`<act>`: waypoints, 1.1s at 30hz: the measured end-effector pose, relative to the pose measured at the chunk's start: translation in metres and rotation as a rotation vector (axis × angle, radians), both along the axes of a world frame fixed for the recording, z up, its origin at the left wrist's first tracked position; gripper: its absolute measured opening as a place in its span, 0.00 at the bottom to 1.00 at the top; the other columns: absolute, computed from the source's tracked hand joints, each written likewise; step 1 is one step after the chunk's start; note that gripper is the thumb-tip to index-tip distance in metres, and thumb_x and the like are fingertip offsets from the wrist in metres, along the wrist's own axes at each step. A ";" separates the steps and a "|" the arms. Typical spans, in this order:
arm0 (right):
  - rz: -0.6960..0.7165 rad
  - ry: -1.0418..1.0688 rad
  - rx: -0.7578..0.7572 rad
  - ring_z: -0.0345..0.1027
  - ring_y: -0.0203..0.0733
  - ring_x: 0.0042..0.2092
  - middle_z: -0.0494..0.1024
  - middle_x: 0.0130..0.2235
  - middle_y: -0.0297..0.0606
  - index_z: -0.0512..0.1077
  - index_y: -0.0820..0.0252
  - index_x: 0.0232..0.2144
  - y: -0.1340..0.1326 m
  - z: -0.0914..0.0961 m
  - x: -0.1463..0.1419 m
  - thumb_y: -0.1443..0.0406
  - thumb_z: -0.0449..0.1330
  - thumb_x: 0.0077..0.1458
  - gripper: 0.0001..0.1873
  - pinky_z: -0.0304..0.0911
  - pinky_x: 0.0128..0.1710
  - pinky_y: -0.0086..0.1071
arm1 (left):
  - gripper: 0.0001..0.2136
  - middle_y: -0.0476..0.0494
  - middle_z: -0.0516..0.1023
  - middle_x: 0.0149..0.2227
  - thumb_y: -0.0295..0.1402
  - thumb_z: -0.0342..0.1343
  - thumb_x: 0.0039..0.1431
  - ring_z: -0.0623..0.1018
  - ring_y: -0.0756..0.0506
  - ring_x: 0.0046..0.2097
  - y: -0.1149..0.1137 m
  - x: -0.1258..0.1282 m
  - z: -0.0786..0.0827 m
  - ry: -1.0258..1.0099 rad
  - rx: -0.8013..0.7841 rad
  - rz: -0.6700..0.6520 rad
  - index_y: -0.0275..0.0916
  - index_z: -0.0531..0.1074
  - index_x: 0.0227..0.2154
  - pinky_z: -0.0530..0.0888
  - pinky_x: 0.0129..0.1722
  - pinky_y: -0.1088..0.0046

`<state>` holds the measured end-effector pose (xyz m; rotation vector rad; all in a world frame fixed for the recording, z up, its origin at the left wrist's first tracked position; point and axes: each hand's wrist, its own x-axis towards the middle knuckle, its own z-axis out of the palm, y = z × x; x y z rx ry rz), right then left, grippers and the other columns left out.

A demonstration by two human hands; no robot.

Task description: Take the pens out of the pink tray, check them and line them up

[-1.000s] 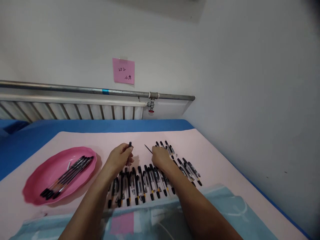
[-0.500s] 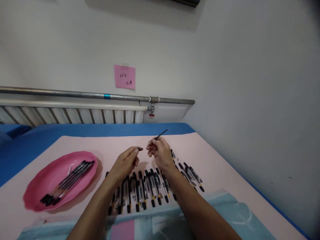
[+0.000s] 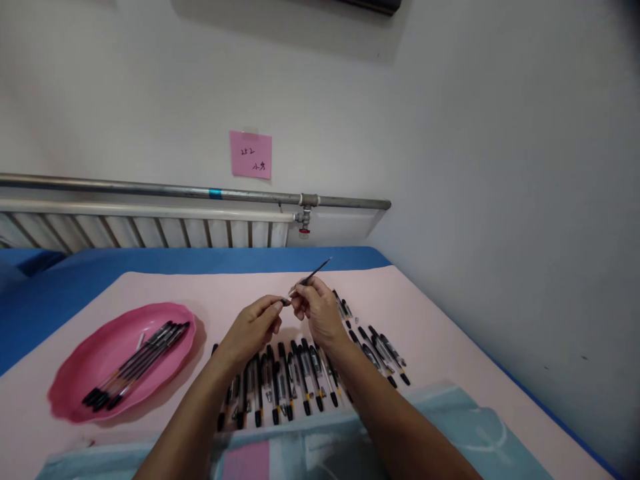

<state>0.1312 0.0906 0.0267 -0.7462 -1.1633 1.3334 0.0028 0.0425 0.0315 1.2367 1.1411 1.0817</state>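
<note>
My left hand [image 3: 254, 326] is closed in a pinch on a small dark pen part [image 3: 284, 302] at its fingertips. My right hand [image 3: 318, 309] pinches a thin black pen refill [image 3: 315, 272] that points up and to the right. The two hands nearly touch above a row of several black and clear pens [image 3: 285, 377] laid side by side on the pink table cover [image 3: 200, 293].
A pink oval dish [image 3: 120, 360] at the left holds several black pens. More pens and small loose parts [image 3: 380, 347] lie to the right of my hands. A light blue cloth [image 3: 440, 433] covers the near edge. Behind are a radiator, a metal pipe and a pink note [image 3: 251, 154].
Both hands lifted off the pen row and came together. My right hand raised the refill and turned its tip to the upper right. The left hand's part now meets the refill's end.
</note>
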 end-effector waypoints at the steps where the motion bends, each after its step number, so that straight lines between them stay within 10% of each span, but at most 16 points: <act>1: 0.004 0.008 -0.002 0.56 0.27 0.17 0.68 0.18 0.28 0.65 0.62 0.22 0.000 0.000 0.000 0.65 0.55 0.46 0.05 0.50 0.14 0.22 | 0.16 0.55 0.62 0.19 0.43 0.47 0.53 0.53 0.58 0.15 0.000 0.000 0.000 -0.009 -0.002 -0.006 0.39 0.66 0.39 0.49 0.14 0.82; 12: 0.142 -0.211 -0.021 0.55 0.27 0.18 0.65 0.19 0.28 0.68 0.62 0.26 0.000 -0.004 0.000 0.63 0.57 0.44 0.07 0.50 0.15 0.23 | 0.13 0.55 0.61 0.18 0.43 0.49 0.51 0.53 0.58 0.15 0.002 -0.002 -0.003 -0.008 -0.036 0.026 0.38 0.65 0.29 0.48 0.13 0.83; 17: -0.170 -0.200 -0.077 0.56 0.29 0.19 0.68 0.25 0.31 0.67 0.61 0.28 0.022 -0.004 0.023 0.59 0.56 0.43 0.11 0.48 0.15 0.24 | 0.14 0.56 0.61 0.18 0.43 0.50 0.51 0.52 0.59 0.14 0.003 -0.004 -0.001 -0.076 -0.062 0.058 0.38 0.66 0.34 0.46 0.13 0.83; 23: -0.420 -1.035 0.162 0.63 0.35 0.29 0.73 0.27 0.34 0.70 0.60 0.25 0.043 -0.019 0.058 0.65 0.50 0.46 0.08 0.55 0.30 0.27 | 0.14 0.55 0.61 0.19 0.42 0.51 0.51 0.53 0.59 0.15 0.003 -0.005 -0.003 -0.182 -0.064 0.061 0.38 0.67 0.35 0.46 0.13 0.83; 33: -0.137 -1.803 0.143 0.68 0.43 0.40 0.75 0.38 0.45 0.72 0.62 0.37 0.036 -0.023 0.052 0.69 0.48 0.50 0.15 0.56 0.33 0.30 | 0.12 0.55 0.61 0.19 0.41 0.51 0.52 0.54 0.59 0.15 0.005 -0.005 -0.006 -0.319 -0.002 0.106 0.38 0.67 0.34 0.45 0.13 0.84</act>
